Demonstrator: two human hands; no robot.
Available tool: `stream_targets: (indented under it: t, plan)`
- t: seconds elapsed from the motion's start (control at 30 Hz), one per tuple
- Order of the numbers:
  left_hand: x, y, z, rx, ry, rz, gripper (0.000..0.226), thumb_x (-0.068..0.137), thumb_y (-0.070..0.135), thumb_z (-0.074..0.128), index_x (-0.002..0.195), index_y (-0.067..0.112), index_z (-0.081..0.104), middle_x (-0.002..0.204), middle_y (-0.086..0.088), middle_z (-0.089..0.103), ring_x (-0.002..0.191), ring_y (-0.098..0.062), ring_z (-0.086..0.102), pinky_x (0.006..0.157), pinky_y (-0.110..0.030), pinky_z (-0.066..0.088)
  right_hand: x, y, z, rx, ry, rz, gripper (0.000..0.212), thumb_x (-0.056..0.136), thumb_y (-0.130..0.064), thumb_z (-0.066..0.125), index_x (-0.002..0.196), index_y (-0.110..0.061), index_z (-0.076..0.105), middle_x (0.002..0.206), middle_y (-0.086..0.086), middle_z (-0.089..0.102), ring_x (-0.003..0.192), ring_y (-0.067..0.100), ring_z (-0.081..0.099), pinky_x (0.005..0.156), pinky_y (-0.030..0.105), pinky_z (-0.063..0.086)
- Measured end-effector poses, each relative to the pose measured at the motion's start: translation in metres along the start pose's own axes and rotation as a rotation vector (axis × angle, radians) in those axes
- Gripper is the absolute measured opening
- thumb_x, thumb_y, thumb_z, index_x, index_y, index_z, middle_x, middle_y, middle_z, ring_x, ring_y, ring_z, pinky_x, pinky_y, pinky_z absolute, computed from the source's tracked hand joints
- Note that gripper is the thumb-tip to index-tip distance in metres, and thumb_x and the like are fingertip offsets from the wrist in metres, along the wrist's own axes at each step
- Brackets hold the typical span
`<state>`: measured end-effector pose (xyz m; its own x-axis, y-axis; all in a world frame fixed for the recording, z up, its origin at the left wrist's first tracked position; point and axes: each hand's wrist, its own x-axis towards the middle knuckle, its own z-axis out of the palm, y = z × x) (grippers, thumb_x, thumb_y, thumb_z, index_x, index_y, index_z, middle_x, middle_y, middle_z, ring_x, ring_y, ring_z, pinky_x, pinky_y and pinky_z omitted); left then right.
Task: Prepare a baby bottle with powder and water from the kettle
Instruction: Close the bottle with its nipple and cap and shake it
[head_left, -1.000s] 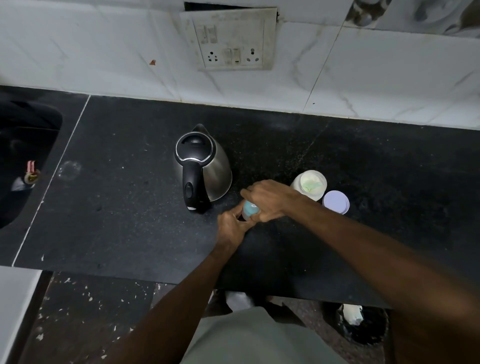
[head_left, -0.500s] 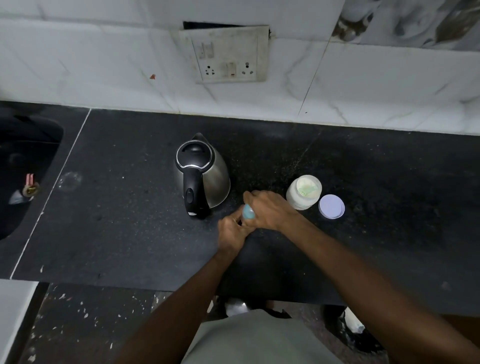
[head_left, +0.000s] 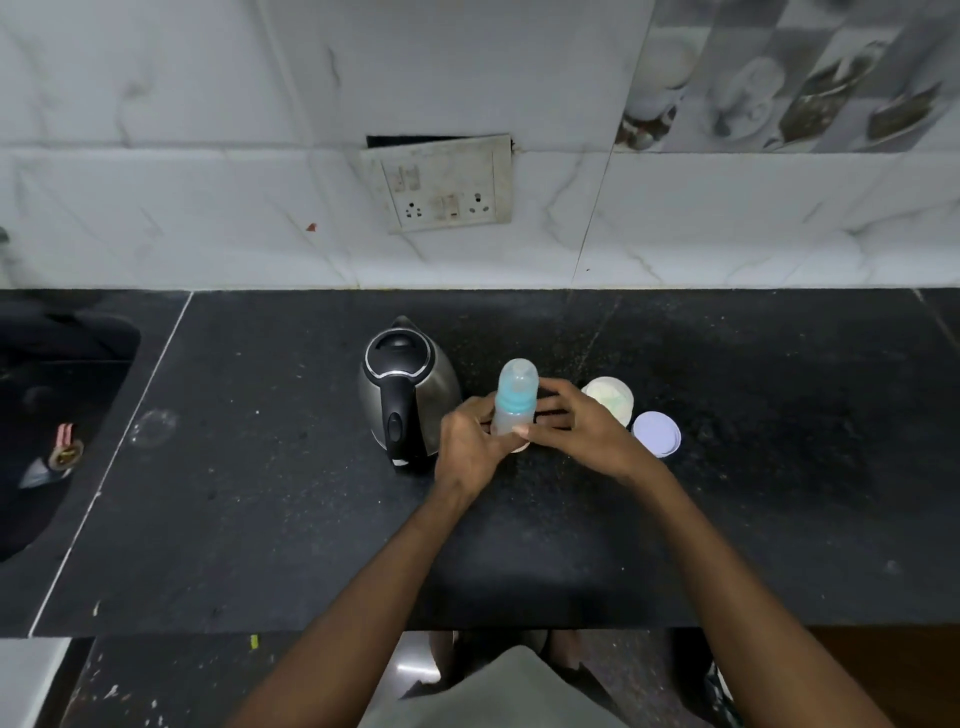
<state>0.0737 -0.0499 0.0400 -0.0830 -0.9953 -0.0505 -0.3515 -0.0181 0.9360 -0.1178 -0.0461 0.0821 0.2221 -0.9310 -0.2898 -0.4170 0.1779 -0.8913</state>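
Raised off the tabletop since before: capped baby bottle, both hands' grip wrapped round it, kettle at 9 o'clock, presumably for shaking.

Your black stone counter: kettle standing centre, open powder jar right of it, lid just beside jar.

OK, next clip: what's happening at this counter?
A person stands at a dark counter and holds a capped baby bottle upright. The left hand grips its lower body; the right hand touches it from the other side. A steel kettle sits just to the left, an open powder jar and its lid to the right.
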Motion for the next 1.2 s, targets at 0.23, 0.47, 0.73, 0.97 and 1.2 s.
stream_targets:
  t: [0.23, 0.47, 0.73, 0.97, 1.2]
  plan:
    - [0.002, 0.052, -0.021, 0.001, -0.004, 0.122, 0.034, 0.076, 0.035, 0.092, 0.106, 0.03, 0.078, 0.095, -0.005, 0.071, 0.087, -0.018, 0.074, 0.077, -0.042, 0.063, -0.012, -0.046, -0.005, 0.131, 0.111, -0.175, 0.054, 0.087, -0.023, 0.083, 0.135, -0.021, 0.06, 0.123, -0.004, 0.073, 0.114, 0.012, 0.071, 0.098, 0.029, 0.056]
    - [-0.014, 0.098, -0.022, -0.029, 0.044, 0.155, 0.032, 0.075, 0.041, 0.086, 0.105, 0.038, 0.076, 0.097, -0.003, 0.069, 0.088, -0.016, 0.072, 0.08, -0.042, 0.062, -0.027, -0.079, -0.027, 0.075, 0.118, -0.261, 0.058, 0.082, -0.029, 0.088, 0.133, -0.023, 0.061, 0.118, -0.004, 0.075, 0.106, 0.013, 0.074, 0.094, 0.036, 0.059]
    - [-0.053, 0.125, -0.039, -0.474, 0.216, -0.052, 0.062, 0.083, 0.028, 0.089, 0.138, 0.008, 0.067, 0.123, -0.001, 0.078, 0.119, -0.014, 0.072, 0.1, -0.025, 0.058, -0.05, -0.089, -0.051, 0.408, 0.142, -0.202, 0.041, 0.094, -0.018, 0.076, 0.132, -0.014, 0.061, 0.115, 0.005, 0.077, 0.108, 0.022, 0.074, 0.077, 0.044, 0.065]
    - [-0.088, 0.115, -0.059, -0.606, 0.455, -0.138, 0.023, 0.104, 0.017, 0.065, 0.107, -0.002, 0.078, 0.103, -0.019, 0.08, 0.101, -0.03, 0.077, 0.097, -0.05, 0.061, -0.058, -0.094, -0.037, 0.908, 0.128, -0.055, 0.041, 0.098, -0.031, 0.066, 0.133, -0.01, 0.058, 0.121, 0.019, 0.073, 0.106, 0.038, 0.074, 0.076, 0.05, 0.065]
    - [-0.094, 0.112, -0.072, -0.579, 0.383, -0.136, 0.021, 0.104, 0.012, 0.064, 0.107, -0.002, 0.078, 0.098, -0.017, 0.081, 0.095, -0.027, 0.076, 0.087, -0.038, 0.064, -0.058, -0.103, -0.007, 1.383, 0.057, 0.011, 0.038, 0.1, -0.035, 0.064, 0.127, -0.009, 0.063, 0.133, 0.024, 0.066, 0.109, 0.039, 0.072, 0.073, 0.035, 0.066]
